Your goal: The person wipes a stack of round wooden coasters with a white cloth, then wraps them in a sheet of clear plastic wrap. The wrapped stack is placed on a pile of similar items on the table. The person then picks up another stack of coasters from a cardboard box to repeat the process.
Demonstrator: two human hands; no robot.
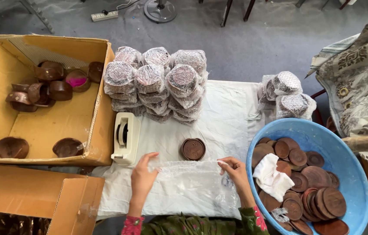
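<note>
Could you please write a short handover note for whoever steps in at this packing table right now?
Left hand and right hand each pinch an edge of a bubble wrap sheet, stretched flat on the white cloth.
One bare brown disc sits just beyond the sheet, beside the tape dispenser.
Done: wrapped bundles stacked behind.
Left: unwrapped discs in the blue tub.

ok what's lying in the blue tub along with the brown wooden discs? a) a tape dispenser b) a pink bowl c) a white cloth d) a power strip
c: a crumpled white cloth lies on the brown wooden discs inside the blue tub, while the tape dispenser stands on the table beside the cardboard box.
</note>
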